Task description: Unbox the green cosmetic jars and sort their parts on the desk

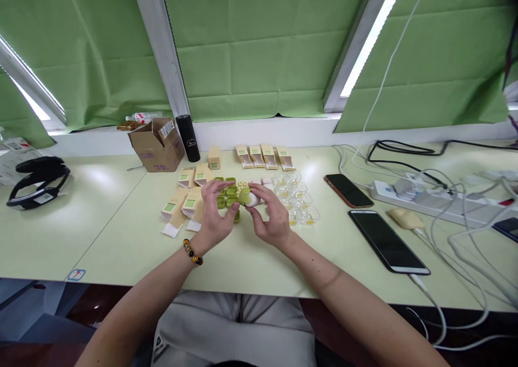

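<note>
Between my hands, above the middle of the table, is a small rounded piece (244, 196) with a ribbed green part and a smooth white part. My right hand (272, 216) pinches the white end between thumb and fingers. My left hand (216, 213) curves around the green end, its thumb and fingertips at it. Just behind and beneath lie several olive-green cups (232, 190), partly hidden by my left fingers. Small pale pieces (266, 181) sit behind my right hand. To its right stand several clear plastic cups (309, 214) with yellow spots in them.
Open beige cartons (174, 208) lie at left, with more cartons (269, 156) along the back. A cardboard box (157, 145) and black bottle (188, 138) stand by the wall. Two phones (388, 242), a power strip (424, 197) and tangled cables occupy the right; a black headset (38, 183) lies far left.
</note>
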### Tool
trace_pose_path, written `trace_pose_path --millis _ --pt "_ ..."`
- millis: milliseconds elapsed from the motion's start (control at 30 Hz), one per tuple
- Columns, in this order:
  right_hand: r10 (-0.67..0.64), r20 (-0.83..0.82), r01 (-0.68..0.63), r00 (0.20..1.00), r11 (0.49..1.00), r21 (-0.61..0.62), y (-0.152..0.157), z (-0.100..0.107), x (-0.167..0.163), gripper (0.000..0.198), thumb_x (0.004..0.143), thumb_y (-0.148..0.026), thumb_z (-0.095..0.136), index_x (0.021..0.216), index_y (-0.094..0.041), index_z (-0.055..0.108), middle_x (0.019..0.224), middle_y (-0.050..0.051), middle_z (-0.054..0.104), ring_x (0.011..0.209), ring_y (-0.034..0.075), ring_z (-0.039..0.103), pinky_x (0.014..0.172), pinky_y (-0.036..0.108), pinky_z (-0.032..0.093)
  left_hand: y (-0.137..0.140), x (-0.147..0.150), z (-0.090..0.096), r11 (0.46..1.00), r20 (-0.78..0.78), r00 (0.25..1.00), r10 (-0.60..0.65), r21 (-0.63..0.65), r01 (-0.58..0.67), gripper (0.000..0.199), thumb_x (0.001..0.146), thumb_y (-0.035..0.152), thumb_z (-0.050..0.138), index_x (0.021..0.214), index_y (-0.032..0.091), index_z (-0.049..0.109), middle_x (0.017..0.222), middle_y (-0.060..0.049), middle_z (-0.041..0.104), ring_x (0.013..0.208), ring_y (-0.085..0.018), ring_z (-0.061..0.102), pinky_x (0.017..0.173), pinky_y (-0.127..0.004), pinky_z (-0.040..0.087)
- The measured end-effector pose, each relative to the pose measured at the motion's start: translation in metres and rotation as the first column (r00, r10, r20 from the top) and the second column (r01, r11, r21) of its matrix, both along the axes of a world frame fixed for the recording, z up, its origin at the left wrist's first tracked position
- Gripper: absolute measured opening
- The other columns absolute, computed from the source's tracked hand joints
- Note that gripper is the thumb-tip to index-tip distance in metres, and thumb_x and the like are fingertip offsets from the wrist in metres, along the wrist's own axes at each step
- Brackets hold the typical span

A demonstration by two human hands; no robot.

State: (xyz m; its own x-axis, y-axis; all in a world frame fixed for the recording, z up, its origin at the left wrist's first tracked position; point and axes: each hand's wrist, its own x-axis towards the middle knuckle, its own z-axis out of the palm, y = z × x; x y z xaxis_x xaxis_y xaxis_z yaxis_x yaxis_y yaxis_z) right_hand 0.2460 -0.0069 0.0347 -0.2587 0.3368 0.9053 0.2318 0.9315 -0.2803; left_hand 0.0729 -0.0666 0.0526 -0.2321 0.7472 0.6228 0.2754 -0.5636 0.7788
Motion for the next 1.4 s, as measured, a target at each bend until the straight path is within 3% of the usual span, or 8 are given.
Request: trace_pose_path --millis 100,200,400,500,767,1100,1267,1400 --pt "-0.037 0.053 0.034 0.998 0.998 0.053 0.002 0.001 0.002 0.047 0.099 -0.021 0.059 0.145 -0.021 0.052 0.131 0.019 0.068 0.126 0.032 0.068 0.1 0.052 0.063 -0.002 0.001 0.002 0.997 -0.127 0.99 0.058 0.05 -0.052 0.046 0.092 0.039 0.075 0.135 0.026 0.064 0.136 -0.014 0.063 0.122 -0.031 0.061 0.105 -0.046 0.051" --pt "-0.106 0.13 0.095 0.986 0.991 0.093 0.005 0.0 0.003 0.042 0.1 -0.023 0.059 0.142 -0.019 0.057 0.126 0.019 0.071 0.118 0.03 0.072 0.088 0.041 0.065 -0.003 0.003 0.001 1.0 -0.145 0.989 0.012 -0.004 -0.013 0.036 0.094 0.038 0.073 0.127 0.025 0.072 0.128 -0.013 0.069 0.109 -0.029 0.066 0.092 -0.042 0.057" --pt "-0.263 0.235 0.231 0.936 0.961 0.155 0.005 0.001 0.005 0.035 0.103 -0.024 0.056 0.136 -0.018 0.065 0.127 0.015 0.075 0.109 0.025 0.076 0.079 0.032 0.061 0.005 -0.001 -0.007 0.999 -0.254 0.967 0.015 -0.041 -0.026 0.037 0.098 0.037 0.067 0.133 0.026 0.071 0.12 -0.012 0.073 0.106 -0.027 0.068 0.091 -0.042 0.06" --pt "-0.267 0.283 0.228 0.921 0.96 0.163 0.005 0.002 0.006 0.036 0.103 -0.023 0.055 0.138 -0.02 0.065 0.129 0.013 0.076 0.114 0.027 0.073 0.086 0.036 0.06 0.007 -0.003 -0.01 0.999 -0.299 0.954 0.019 -0.042 -0.033 0.038 0.101 0.037 0.062 0.136 0.027 0.069 0.124 -0.012 0.073 0.108 -0.027 0.069 0.091 -0.042 0.061" --pt "-0.215 0.283 0.176 0.935 0.972 0.157 0.003 0.001 0.002 0.042 0.104 -0.021 0.052 0.146 -0.018 0.057 0.131 0.017 0.071 0.116 0.026 0.072 0.088 0.035 0.062 0.003 0.001 -0.011 0.998 -0.223 0.975 0.012 -0.062 -0.026 0.036 0.1 0.039 0.063 0.132 0.026 0.071 0.126 -0.012 0.072 0.108 -0.027 0.069 0.089 -0.041 0.063" --pt "-0.23 0.266 0.183 0.936 0.965 0.191 0.004 0.001 0.0 0.032 0.104 -0.022 0.053 0.134 -0.014 0.063 0.113 0.015 0.073 0.099 0.023 0.072 0.069 0.029 0.058 0.005 0.001 -0.008 0.994 -0.29 0.951 0.105 0.0 -0.11 0.026 0.094 0.027 0.067 0.118 0.024 0.076 0.112 -0.01 0.077 0.099 -0.026 0.073 0.089 -0.041 0.063" --pt "-0.256 0.272 0.212 0.928 0.96 0.181 0.002 0.001 -0.005 0.031 0.106 -0.023 0.049 0.132 -0.015 0.062 0.109 0.015 0.072 0.092 0.022 0.071 0.062 0.029 0.055 0.006 0.001 -0.008 0.972 -0.479 0.847 0.23 0.071 -0.223 0.029 0.095 0.018 0.058 0.121 0.02 0.071 0.112 -0.008 0.078 0.097 -0.02 0.075 0.082 -0.033 0.065" --pt "-0.274 0.271 0.227 0.923 0.954 0.194 0.001 0.0 -0.007 0.03 0.106 -0.022 0.049 0.132 -0.015 0.061 0.106 0.015 0.071 0.088 0.022 0.071 0.059 0.029 0.054 0.006 0.003 -0.007 0.958 -0.529 0.8 0.284 0.119 -0.261 0.027 0.095 0.014 0.057 0.118 0.019 0.07 0.107 -0.008 0.079 0.089 -0.018 0.076 0.077 -0.03 0.065"
